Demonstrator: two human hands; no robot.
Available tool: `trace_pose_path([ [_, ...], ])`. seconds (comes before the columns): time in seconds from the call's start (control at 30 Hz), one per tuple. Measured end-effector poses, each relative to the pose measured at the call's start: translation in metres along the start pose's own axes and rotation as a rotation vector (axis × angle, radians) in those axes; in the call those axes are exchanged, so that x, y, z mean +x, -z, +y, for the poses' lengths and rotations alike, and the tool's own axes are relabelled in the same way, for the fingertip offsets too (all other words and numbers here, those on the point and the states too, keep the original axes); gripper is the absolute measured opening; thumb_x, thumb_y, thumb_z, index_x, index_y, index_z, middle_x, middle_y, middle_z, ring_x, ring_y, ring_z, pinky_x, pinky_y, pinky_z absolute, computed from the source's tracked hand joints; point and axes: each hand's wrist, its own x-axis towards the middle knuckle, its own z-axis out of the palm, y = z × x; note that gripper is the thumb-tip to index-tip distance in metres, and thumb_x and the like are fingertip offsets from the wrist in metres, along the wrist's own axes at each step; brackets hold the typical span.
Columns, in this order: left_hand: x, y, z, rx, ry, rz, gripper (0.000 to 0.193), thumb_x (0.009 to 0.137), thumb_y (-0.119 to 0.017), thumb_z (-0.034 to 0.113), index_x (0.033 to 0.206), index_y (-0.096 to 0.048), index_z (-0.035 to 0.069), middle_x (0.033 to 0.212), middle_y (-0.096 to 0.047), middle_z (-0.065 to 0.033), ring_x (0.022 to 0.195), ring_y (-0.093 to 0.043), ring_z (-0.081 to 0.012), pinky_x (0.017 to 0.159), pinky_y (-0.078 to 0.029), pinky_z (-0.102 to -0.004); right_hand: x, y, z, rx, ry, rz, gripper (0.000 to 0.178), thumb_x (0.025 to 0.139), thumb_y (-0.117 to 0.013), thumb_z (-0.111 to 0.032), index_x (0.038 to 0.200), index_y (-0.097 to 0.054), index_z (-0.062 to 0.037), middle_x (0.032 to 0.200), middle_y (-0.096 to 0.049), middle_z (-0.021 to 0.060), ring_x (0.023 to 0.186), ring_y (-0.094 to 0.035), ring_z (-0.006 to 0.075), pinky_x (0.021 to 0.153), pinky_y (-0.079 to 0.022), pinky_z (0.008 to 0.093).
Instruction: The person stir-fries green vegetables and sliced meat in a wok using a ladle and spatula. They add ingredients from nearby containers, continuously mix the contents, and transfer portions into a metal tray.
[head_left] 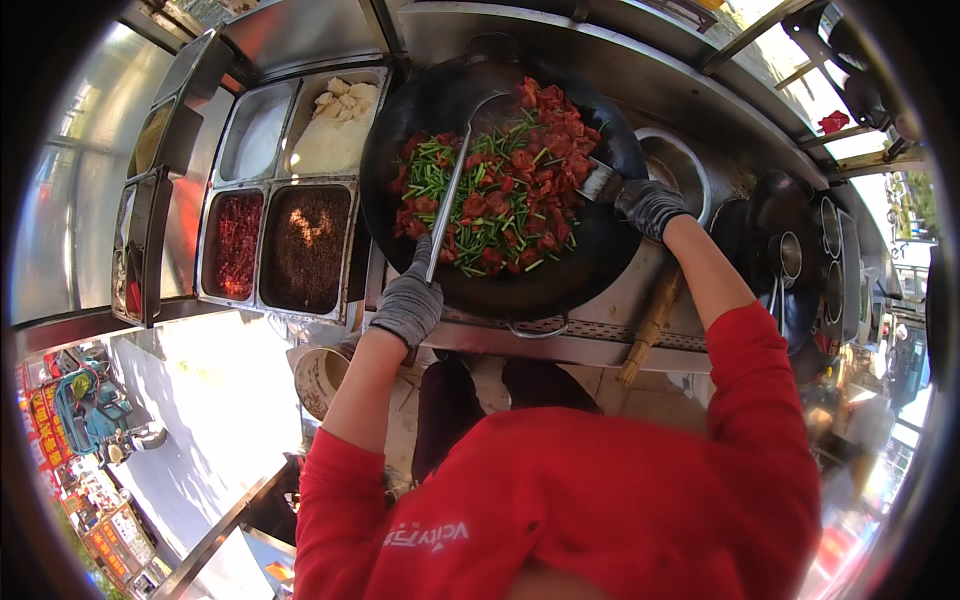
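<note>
A big black wok stands before me, holding red-coated pieces of food and cut green stalks. My left hand, in a grey knit glove, is closed around the long metal handle of a ladle. That handle slants across the food, and its curved far end reaches into the upper part of the wok. At the wok's right side my right hand, gloved too, grips a metal spatula. The spatula's blade touches the edge of the red pieces; its handle is mostly hidden by the glove.
Left of the wok sit metal pans with white powder, a pale paste, red chopped seasoning and dark flakes. A metal pot, a bamboo brush and a strainer lie to the right. A bucket stands below.
</note>
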Motion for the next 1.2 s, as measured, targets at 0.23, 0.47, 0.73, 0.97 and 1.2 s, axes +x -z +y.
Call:
trace_pose_path([
  [0.23, -0.078, 0.040, -0.046, 0.115, -0.080, 0.002, 0.071, 0.088, -0.050, 0.017, 0.151, -0.016, 0.016, 0.078, -0.064, -0.0245, 0.076, -0.063, -0.0409, 0.073, -0.049, -0.0499, -0.031, -0.037, -0.066, 0.006, 0.043, 0.138, 0.033, 0.085, -0.058, -0.020, 0.116, -0.057, -0.0077, 0.095, -0.067, 0.0175, 0.092, -0.065, 0.0344, 0.077, -0.051, 0.0432],
  [0.47, -0.141, 0.134, -0.136, 0.557, -0.193, 0.063, 0.074, 0.086, -0.047, 0.004, 0.152, -0.017, 0.021, 0.078, -0.063, -0.0213, 0.070, -0.064, -0.0351, 0.061, -0.049, -0.0471, -0.145, 0.004, -0.136, -0.300, -0.078, 0.118, 0.052, 0.081, -0.057, -0.005, 0.133, -0.052, -0.0119, 0.096, -0.061, 0.0177, 0.089, -0.064, 0.0315, 0.078, -0.052, 0.0414],
  [0.73, -0.191, 0.228, -0.175, 1.035, -0.288, 0.048, 0.084, 0.082, -0.048, -0.001, 0.153, -0.011, 0.023, 0.088, -0.062, -0.0259, 0.063, -0.066, -0.0294, 0.052, -0.053, -0.0384, -0.236, 0.049, -0.168, -0.223, -0.196, 0.190, 0.022, 0.088, -0.055, -0.015, 0.100, -0.068, -0.0020, 0.089, -0.069, 0.0156, 0.084, -0.068, 0.0317, 0.072, -0.054, 0.0436],
  [0.97, -0.099, 0.138, -0.138, 0.920, -0.498, -0.008, 0.073, 0.085, -0.046, 0.001, 0.151, -0.021, 0.014, 0.077, -0.064, -0.0167, 0.066, -0.066, -0.0291, 0.055, -0.052, -0.0414, -0.107, -0.033, -0.173, -0.550, -0.065, -0.057, 0.026, 0.090, -0.050, -0.013, 0.105, -0.070, -0.0066, 0.100, -0.069, 0.0136, 0.093, -0.066, 0.0279, 0.069, -0.051, 0.0415],
  [1.2, -0.110, 0.141, -0.122, 0.815, -0.268, -0.050, 0.080, 0.082, -0.047, -0.001, 0.153, -0.017, 0.021, 0.079, -0.063, -0.0189, 0.073, -0.067, -0.0314, 0.062, -0.052, -0.0445, -0.184, -0.016, -0.103, -0.368, -0.154, 0.051, 0.050, 0.087, -0.053, -0.010, 0.136, -0.050, -0.0188, 0.083, -0.065, 0.0137, 0.080, -0.067, 0.0277, 0.066, -0.051, 0.0399],
])
